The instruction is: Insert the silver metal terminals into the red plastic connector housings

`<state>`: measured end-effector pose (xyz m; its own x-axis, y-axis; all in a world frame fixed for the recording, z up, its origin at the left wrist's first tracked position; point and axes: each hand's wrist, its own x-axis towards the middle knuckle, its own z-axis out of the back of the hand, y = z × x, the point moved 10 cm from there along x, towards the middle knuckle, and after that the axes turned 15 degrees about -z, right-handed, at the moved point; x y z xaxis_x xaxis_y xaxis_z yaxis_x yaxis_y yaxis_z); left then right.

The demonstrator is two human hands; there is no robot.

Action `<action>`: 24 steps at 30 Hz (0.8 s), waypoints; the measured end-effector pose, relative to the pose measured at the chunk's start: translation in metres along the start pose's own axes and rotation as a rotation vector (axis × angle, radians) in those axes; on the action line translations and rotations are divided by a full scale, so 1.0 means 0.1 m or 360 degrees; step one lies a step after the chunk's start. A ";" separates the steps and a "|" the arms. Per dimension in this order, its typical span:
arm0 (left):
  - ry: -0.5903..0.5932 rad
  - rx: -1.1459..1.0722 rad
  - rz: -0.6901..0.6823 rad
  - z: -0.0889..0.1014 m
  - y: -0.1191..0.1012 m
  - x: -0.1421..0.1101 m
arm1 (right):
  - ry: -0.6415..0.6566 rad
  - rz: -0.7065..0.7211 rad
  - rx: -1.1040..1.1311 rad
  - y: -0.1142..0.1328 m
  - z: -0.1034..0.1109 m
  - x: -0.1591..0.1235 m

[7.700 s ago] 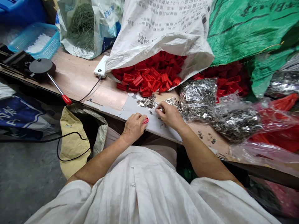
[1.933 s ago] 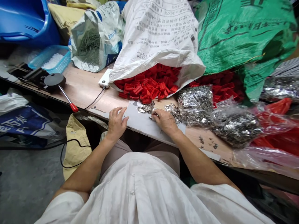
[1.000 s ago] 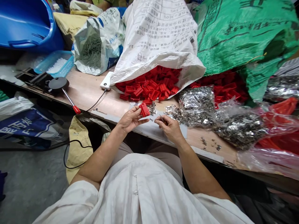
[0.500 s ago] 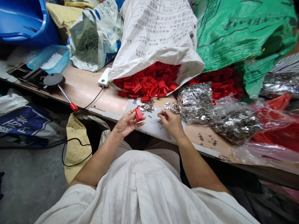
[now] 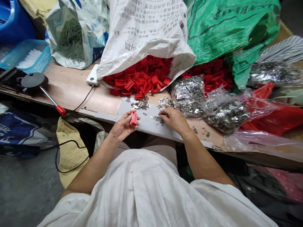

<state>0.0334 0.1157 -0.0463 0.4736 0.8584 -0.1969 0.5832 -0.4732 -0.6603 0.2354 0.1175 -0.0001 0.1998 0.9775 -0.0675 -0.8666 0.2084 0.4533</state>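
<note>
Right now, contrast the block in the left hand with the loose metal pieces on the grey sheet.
The block is red, the metal pieces silvery. The block is bulkier than any of the metal pieces. The left hand holds the block, while the metal pieces lie scattered on the grey sheet.

1 blue tub [image 5: 20, 28] — cut off; right hand [image 5: 174, 119] — contents unclear.

Red housing [image 5: 133, 119]: smooth plastic, satin. Small pieces [image 5: 140, 103]: bright, glossy metal. White sack [image 5: 151, 19]: matt woven plastic. Benchtop [image 5: 68, 82]: wood-look, smooth, faint sheen. Lever rod [image 5: 49, 96]: polished metal. Shirt [image 5: 146, 189]: matt cloth, wrinkled.
</note>
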 end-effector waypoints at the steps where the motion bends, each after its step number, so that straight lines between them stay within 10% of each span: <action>1: 0.0002 -0.0013 0.0024 -0.02 0.03 0.00 | 0.0013 -0.0003 -0.0035 0.00 -0.02 -0.02; 24: 0.0026 -0.0187 0.0143 -0.10 0.20 -0.09 | -0.0073 -0.0032 -0.0145 0.04 -0.05 0.13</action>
<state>0.0477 0.0966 -0.0504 0.5374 0.8088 -0.2390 0.6109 -0.5687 -0.5509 0.2326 0.1310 -0.0038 0.2363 0.9711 -0.0339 -0.8998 0.2318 0.3695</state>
